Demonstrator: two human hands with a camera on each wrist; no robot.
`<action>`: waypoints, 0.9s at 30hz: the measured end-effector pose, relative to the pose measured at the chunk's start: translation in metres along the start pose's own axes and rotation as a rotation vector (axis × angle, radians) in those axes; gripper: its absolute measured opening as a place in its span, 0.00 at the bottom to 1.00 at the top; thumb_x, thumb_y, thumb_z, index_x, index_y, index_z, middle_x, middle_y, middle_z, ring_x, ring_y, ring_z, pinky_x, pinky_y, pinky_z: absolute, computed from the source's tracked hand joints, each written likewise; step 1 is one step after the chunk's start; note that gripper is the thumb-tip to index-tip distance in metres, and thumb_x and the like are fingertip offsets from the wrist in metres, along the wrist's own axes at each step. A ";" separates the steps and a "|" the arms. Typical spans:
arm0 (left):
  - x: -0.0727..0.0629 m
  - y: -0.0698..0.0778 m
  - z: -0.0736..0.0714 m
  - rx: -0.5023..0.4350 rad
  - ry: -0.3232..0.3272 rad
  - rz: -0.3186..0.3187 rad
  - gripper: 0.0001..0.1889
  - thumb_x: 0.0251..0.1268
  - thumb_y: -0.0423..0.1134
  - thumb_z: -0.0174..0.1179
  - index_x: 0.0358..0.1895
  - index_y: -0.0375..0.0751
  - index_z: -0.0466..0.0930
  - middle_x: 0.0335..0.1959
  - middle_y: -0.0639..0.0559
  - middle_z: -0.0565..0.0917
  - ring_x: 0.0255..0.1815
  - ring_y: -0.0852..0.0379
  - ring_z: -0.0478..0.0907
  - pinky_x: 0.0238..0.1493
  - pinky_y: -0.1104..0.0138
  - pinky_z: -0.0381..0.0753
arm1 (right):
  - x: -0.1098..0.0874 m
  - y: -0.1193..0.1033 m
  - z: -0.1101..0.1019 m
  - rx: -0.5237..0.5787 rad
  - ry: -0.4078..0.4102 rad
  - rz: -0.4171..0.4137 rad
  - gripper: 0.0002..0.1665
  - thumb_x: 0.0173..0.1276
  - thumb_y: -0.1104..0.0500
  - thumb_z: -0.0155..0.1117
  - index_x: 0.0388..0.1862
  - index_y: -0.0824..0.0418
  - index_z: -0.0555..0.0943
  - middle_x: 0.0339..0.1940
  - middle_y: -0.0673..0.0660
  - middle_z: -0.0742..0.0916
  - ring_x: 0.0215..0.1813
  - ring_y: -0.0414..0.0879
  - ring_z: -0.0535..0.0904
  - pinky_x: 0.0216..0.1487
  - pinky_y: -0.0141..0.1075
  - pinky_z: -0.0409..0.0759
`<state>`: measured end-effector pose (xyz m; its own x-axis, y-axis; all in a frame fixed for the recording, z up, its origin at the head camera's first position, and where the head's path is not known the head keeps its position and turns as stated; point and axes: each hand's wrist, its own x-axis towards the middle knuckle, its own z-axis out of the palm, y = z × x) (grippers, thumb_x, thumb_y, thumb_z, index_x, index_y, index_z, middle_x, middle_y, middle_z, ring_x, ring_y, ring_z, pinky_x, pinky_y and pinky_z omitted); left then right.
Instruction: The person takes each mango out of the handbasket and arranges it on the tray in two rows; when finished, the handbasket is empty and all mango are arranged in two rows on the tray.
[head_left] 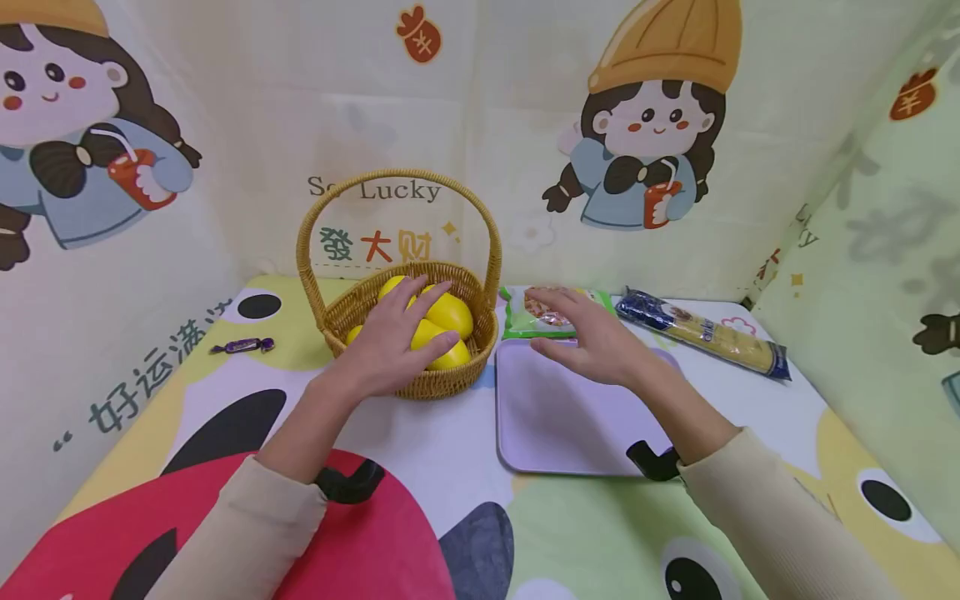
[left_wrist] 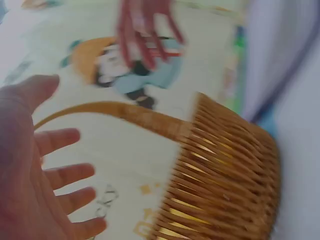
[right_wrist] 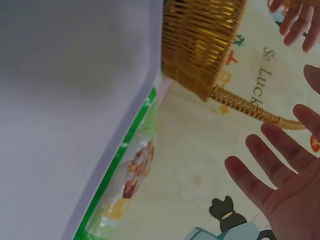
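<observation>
My left hand (head_left: 390, 346) is spread in front of the wicker basket (head_left: 431, 385), overlapping its opening in the head view. Its fingers are extended and hold nothing, as the left wrist view also shows. Several smooth yellow fruits, mango-like in shape (head_left: 452, 316), lie inside the basket, partly hidden by that hand. Over the lilac tray (head_left: 555, 425) hovers my right hand (head_left: 588, 337), its fingers apart and nothing in them. Behind that hand, a green-edged food packet (head_left: 519, 315) lies at the tray's far edge, partly covered from view.
A long pack of pasta (head_left: 705, 333) lies at the back right. On the left rests a small purple wrapped candy (head_left: 243, 345). The basket's tall handle (head_left: 401, 175) arches upward, and a printed cloth backdrop (head_left: 510, 125) hangs close behind.
</observation>
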<state>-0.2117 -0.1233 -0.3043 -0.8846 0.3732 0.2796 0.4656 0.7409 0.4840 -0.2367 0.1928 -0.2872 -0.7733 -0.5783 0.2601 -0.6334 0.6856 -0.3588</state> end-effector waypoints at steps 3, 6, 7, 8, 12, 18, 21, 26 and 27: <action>-0.005 -0.002 -0.010 -0.179 0.045 -0.025 0.33 0.76 0.56 0.54 0.80 0.54 0.62 0.81 0.46 0.62 0.82 0.43 0.57 0.80 0.38 0.61 | 0.012 -0.006 0.000 0.078 0.001 -0.010 0.36 0.72 0.48 0.68 0.77 0.51 0.72 0.73 0.56 0.78 0.70 0.56 0.76 0.68 0.58 0.79; -0.011 -0.007 -0.021 -0.310 0.088 -0.033 0.29 0.77 0.51 0.56 0.77 0.50 0.68 0.78 0.48 0.67 0.79 0.46 0.61 0.79 0.41 0.64 | 0.023 -0.011 0.001 0.131 -0.020 -0.010 0.35 0.71 0.50 0.69 0.76 0.53 0.73 0.70 0.56 0.81 0.66 0.57 0.79 0.63 0.56 0.83; -0.013 -0.010 -0.025 -0.348 0.102 -0.042 0.28 0.77 0.49 0.57 0.76 0.49 0.69 0.77 0.48 0.68 0.79 0.46 0.62 0.79 0.41 0.65 | 0.028 -0.013 0.003 0.141 -0.030 -0.012 0.36 0.71 0.50 0.69 0.76 0.54 0.73 0.70 0.57 0.81 0.66 0.57 0.79 0.63 0.57 0.83; -0.016 -0.013 -0.030 -0.386 0.110 -0.051 0.27 0.78 0.48 0.57 0.76 0.48 0.69 0.77 0.48 0.68 0.79 0.46 0.62 0.79 0.41 0.66 | 0.032 -0.014 0.004 0.151 -0.040 -0.015 0.35 0.71 0.51 0.70 0.75 0.54 0.74 0.69 0.57 0.81 0.66 0.58 0.79 0.63 0.57 0.83; -0.025 -0.024 -0.047 -0.516 0.145 -0.095 0.25 0.81 0.47 0.54 0.75 0.47 0.71 0.75 0.50 0.72 0.77 0.50 0.66 0.78 0.51 0.70 | 0.048 -0.021 0.006 0.135 -0.080 -0.024 0.36 0.70 0.51 0.70 0.75 0.54 0.74 0.70 0.58 0.81 0.66 0.57 0.79 0.63 0.57 0.83; -0.042 -0.047 -0.072 -0.666 0.292 -0.070 0.20 0.82 0.42 0.53 0.71 0.45 0.76 0.62 0.51 0.82 0.64 0.57 0.79 0.62 0.77 0.80 | 0.068 -0.033 0.010 0.133 -0.161 0.002 0.34 0.70 0.48 0.69 0.74 0.49 0.75 0.69 0.54 0.81 0.66 0.55 0.77 0.61 0.52 0.83; -0.050 -0.064 -0.078 -0.767 0.391 -0.066 0.18 0.80 0.39 0.56 0.68 0.43 0.78 0.56 0.54 0.85 0.57 0.58 0.83 0.54 0.76 0.85 | 0.075 -0.036 0.016 0.142 -0.198 0.027 0.33 0.70 0.49 0.69 0.73 0.48 0.76 0.67 0.53 0.82 0.66 0.56 0.77 0.60 0.50 0.83; -0.054 -0.087 -0.073 -0.860 0.563 -0.197 0.19 0.75 0.40 0.62 0.65 0.45 0.80 0.50 0.56 0.87 0.52 0.60 0.85 0.48 0.77 0.87 | 0.084 -0.036 0.024 0.180 -0.228 0.046 0.32 0.70 0.51 0.69 0.73 0.52 0.77 0.66 0.57 0.83 0.66 0.58 0.77 0.63 0.51 0.83; -0.054 -0.091 -0.070 -0.867 0.576 -0.236 0.19 0.74 0.40 0.63 0.66 0.46 0.80 0.51 0.56 0.86 0.52 0.60 0.84 0.48 0.77 0.87 | 0.086 -0.036 0.026 0.190 -0.232 0.045 0.32 0.70 0.51 0.70 0.72 0.52 0.77 0.66 0.58 0.83 0.66 0.59 0.77 0.63 0.52 0.83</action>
<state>-0.2046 -0.2501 -0.3058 -0.9147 -0.2158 0.3416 0.3445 0.0253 0.9384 -0.2795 0.1072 -0.2752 -0.7594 -0.6496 0.0365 -0.5649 0.6305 -0.5323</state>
